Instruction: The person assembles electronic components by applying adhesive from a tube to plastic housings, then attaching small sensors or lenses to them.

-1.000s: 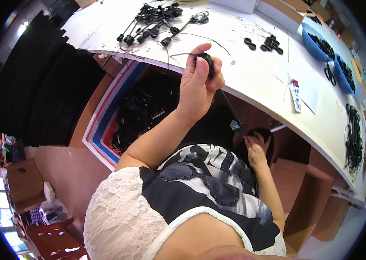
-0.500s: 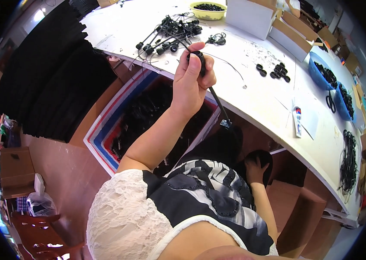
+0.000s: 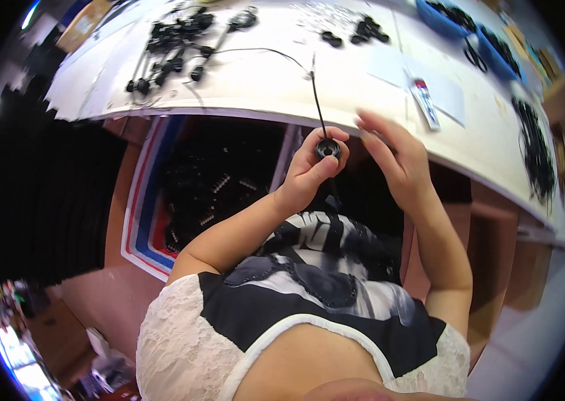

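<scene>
My left hand [image 3: 309, 167] is closed around a black round part [image 3: 320, 145] with a hole in its middle, held over my lap near the table's front edge. A thin black cable [image 3: 318, 103] rises from it and lies on across the tabletop. Just to the right, my right hand [image 3: 402, 160] is raised with thumb and fingers apart and slightly blurred, nothing between them. Beyond, on the white table, lies a heap of black cables with round ends [image 3: 179, 43].
Small black rings [image 3: 369, 30] lie on the white table [image 3: 262, 87], with a tube [image 3: 425, 103], scissors [image 3: 476, 59], blue basins [image 3: 446, 19] and a cable bundle [image 3: 533, 150] farther right. Below its edge, a striped bag [image 3: 136, 214] holds dark parts.
My left hand has come down toward my lap with the black round part. My right hand has risen from beside my leg to near it. The view has shifted.
</scene>
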Tool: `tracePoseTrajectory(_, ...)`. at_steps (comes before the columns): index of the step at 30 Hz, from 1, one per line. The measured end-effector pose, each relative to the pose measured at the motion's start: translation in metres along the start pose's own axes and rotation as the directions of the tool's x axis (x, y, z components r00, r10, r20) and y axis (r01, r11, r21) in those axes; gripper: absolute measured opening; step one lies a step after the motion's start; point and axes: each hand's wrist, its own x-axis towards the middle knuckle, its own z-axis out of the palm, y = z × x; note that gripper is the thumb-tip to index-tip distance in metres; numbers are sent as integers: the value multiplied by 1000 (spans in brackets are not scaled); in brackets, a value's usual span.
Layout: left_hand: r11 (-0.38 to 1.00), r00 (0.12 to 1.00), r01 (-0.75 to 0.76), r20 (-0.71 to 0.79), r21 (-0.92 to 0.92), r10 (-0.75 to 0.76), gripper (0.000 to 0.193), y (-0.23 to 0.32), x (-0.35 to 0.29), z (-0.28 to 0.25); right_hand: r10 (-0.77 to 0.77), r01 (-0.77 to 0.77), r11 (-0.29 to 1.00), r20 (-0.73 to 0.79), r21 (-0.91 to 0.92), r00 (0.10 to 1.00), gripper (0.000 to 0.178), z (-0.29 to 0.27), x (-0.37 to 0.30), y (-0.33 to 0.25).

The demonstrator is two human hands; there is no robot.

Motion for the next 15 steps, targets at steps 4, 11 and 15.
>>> tracePoseTrajectory(4, 992, 994, 111, 16, 68, -112, 38, -37, -15, 1, 275, -317, 925, 202, 212, 940, 26, 18, 17, -3)
tracePoseTrajectory(11, 936, 965, 259, -17, 237, -263, 50, -48, -22, 0, 105, -115, 993, 176, 42, 979, 15, 30, 0, 20)
tracePoseTrajectory(15, 835, 966, 258, -138, 486, -218, 43, -29, -25, -21, -187, 211, 915, 101, -344, 977, 6, 20, -9, 21)
